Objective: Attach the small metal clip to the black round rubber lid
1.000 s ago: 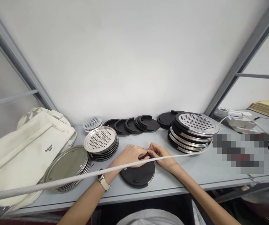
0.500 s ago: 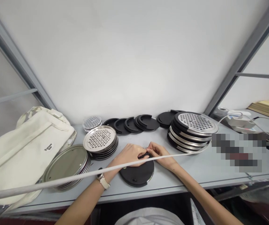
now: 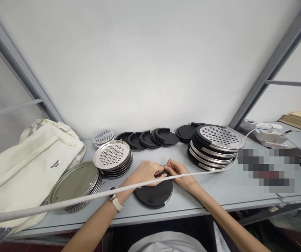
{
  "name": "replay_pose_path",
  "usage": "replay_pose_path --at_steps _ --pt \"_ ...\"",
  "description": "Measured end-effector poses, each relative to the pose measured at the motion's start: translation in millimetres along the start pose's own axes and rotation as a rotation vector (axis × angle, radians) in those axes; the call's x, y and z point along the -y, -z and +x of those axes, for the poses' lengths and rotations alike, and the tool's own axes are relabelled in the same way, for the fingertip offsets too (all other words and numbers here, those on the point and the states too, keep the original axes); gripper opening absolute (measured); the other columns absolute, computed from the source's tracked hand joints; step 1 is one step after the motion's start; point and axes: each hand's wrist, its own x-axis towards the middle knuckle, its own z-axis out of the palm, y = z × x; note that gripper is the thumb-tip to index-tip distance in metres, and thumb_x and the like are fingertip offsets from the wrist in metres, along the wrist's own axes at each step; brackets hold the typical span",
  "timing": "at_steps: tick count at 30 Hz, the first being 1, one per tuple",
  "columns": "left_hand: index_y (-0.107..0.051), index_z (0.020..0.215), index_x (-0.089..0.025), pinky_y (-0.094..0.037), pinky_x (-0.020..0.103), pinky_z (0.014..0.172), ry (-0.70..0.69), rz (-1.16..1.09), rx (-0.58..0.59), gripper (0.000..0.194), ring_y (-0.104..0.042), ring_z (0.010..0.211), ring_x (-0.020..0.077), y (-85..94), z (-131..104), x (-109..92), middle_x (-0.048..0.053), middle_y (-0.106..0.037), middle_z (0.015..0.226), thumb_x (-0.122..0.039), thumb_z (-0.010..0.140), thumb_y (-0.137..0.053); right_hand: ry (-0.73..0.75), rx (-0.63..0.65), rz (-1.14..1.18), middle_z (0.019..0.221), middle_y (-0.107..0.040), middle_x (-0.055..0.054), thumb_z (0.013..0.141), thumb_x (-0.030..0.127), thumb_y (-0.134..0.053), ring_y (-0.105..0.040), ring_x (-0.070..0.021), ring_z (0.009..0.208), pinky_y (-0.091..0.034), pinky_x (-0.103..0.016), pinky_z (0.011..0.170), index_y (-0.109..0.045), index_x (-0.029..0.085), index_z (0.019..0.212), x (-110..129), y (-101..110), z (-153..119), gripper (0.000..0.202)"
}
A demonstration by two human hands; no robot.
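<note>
A round black disc [image 3: 154,196] lies on the grey table near its front edge. My left hand [image 3: 149,173] rests over the disc's upper part, its fingers closed at the far rim. Beside it my right hand [image 3: 178,173] is pinched at the same rim, fingertips meeting those of my left. Whatever small thing is between the fingertips cannot be made out. To the left stands a stack of perforated metal discs [image 3: 113,155]. On the right is a taller stack of metal and black discs [image 3: 220,137].
Several black discs [image 3: 166,137] lie along the wall. A cream bag [image 3: 35,168] and olive plates [image 3: 74,182] are at left. A white cord [image 3: 98,194] crosses in front of my forearms. White devices [image 3: 268,134] sit at right, and grey posts [image 3: 273,66] rise beside the table.
</note>
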Motion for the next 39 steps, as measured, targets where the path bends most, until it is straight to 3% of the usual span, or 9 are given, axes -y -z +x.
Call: replay_pose_path --at_steps 17,28,39 --pt "-0.045 0.059 -0.017 -0.02 0.027 0.05 -0.015 -0.007 0.004 0.031 -0.037 0.049 0.01 0.8 -1.1 -0.3 -0.002 -0.051 0.056 -0.035 0.084 -0.051 0.005 -0.009 0.02 0.06 -0.04 0.005 0.088 0.039 -0.049 -0.036 -0.0113 0.057 -0.03 -0.024 0.053 -0.043 0.02 0.07 -5.6 -3.3 -0.5 0.027" --pt "-0.054 0.065 -0.018 -0.023 0.027 0.052 -0.009 0.032 0.025 0.023 -0.047 0.055 0.0119 -1.8 0.4 -0.1 -0.001 -0.059 0.063 -0.032 0.083 -0.054 -0.011 -0.096 0.054 0.06 -0.044 0.004 0.088 0.042 -0.047 -0.038 -0.0121 0.056 -0.031 -0.024 0.051 -0.043 0.021 0.071 0.4 -8.7 -6.7 0.027" --pt "-0.052 0.063 -0.018 -0.023 0.027 0.052 -0.016 0.013 -0.004 0.028 -0.046 0.054 0.0116 2.3 -2.1 -1.4 -0.001 -0.059 0.064 -0.034 0.085 -0.053 -0.004 -0.135 0.136 0.064 -0.042 0.003 0.088 0.046 -0.047 -0.04 -0.0124 0.059 -0.034 -0.024 0.055 -0.043 0.021 0.072 -1.4 -11.1 -12.5 0.03"
